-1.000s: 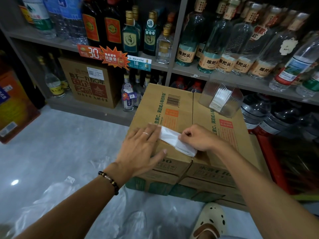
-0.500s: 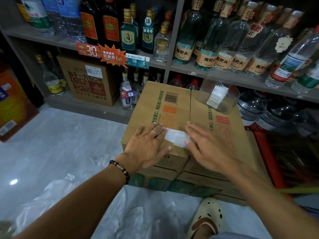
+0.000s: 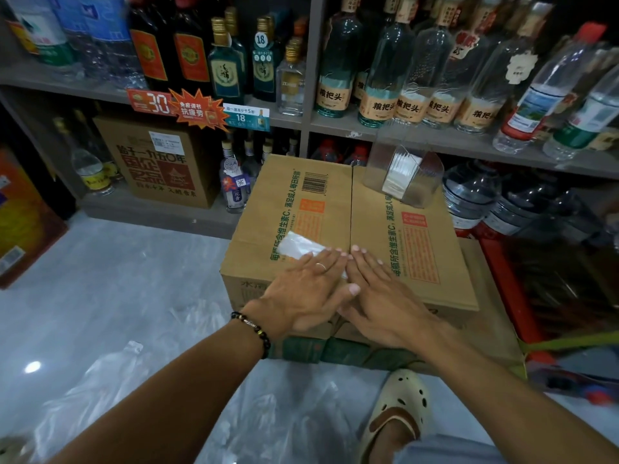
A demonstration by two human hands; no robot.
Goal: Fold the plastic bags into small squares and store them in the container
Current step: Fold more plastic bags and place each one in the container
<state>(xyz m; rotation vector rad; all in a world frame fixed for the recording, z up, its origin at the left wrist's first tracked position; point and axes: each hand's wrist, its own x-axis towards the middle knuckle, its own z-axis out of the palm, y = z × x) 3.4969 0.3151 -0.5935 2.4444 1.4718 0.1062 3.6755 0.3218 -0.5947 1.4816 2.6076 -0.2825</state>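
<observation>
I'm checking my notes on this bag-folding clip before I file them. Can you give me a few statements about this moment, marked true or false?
1. Both hands lie flat on the folded plastic bag on top of the cardboard box. True: the left hand and right hand press it with straight fingers.
2. The clear container stands on the floor. False: it sits on the box's far right corner.
3. The container already holds folded bags. True: a white stack shows inside it.
4. The right hand pinches the bag and lifts it. False: it rests flat, beside the left hand.
5. The left wrist wears a beaded bracelet. True.
</observation>
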